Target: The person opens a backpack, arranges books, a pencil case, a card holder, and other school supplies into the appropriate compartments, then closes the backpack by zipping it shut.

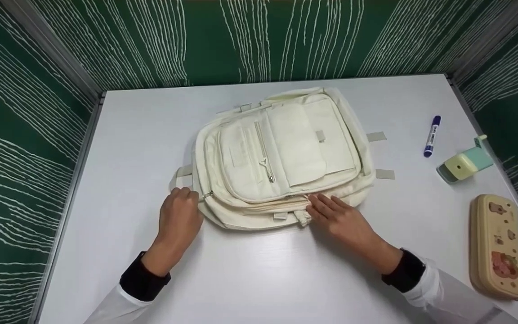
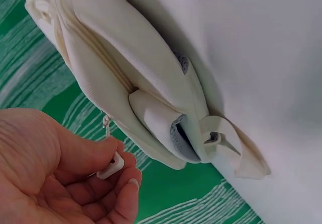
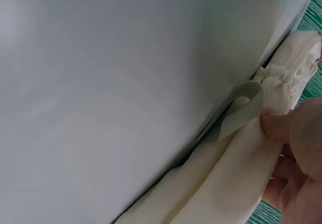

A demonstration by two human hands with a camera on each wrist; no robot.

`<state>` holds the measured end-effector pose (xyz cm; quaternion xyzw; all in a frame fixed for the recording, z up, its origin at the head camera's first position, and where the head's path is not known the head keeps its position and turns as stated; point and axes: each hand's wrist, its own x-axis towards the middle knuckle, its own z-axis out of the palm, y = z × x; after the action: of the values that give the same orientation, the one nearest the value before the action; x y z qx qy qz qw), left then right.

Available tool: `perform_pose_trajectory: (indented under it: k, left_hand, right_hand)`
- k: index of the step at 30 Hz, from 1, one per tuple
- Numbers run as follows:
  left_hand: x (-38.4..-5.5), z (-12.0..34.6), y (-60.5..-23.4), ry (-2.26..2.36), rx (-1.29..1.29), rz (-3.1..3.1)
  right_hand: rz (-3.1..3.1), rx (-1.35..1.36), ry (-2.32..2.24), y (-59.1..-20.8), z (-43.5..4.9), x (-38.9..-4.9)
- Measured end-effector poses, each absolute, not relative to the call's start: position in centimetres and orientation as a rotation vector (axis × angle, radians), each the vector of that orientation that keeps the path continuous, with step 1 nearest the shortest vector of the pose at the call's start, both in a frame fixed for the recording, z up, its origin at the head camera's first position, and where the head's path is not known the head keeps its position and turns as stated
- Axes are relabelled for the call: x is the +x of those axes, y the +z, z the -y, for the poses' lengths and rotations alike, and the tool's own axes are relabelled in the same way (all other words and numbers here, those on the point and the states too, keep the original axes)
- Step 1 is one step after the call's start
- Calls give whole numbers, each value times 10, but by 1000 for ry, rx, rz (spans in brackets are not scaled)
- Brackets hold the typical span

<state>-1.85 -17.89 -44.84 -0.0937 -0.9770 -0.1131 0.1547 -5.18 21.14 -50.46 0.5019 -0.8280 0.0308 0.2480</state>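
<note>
A cream backpack [image 1: 297,144] lies on its back on the white table, its front pockets facing up. At its near left corner my left hand [image 1: 180,218] pinches a zipper pull [image 2: 111,166] between thumb and fingers, seen in the left wrist view. My right hand [image 1: 342,220] grips the near side of the bag, right of its middle. In the right wrist view the thumb [image 3: 275,126] presses the cream fabric, with the fingers behind it. A grey-green strap loop [image 3: 246,108] stands out beside that thumb.
On the right of the table [image 1: 259,279] lie a blue marker [image 1: 432,136], a green and yellow pencil sharpener [image 1: 463,164] and a yellow pencil case [image 1: 497,247] with cartoon pictures. Green walls [image 1: 281,40] with white lines rise around the table.
</note>
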Motion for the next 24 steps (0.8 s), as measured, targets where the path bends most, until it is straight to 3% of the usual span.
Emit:
perform_pose_trajectory:
  k: [6,18,24]
  left_hand:
    - [-3,169,-449,-433,-369,2822]
    - [17,141,-465,-547,-912,2735]
    - [19,126,-467,-558,-1048,2730]
  right_hand:
    - [2294,1345,179,-503,-229,-62]
    - [2437,1152,234,-501,-263,-89]
    - [2429,981,317,-488,-247,-86]
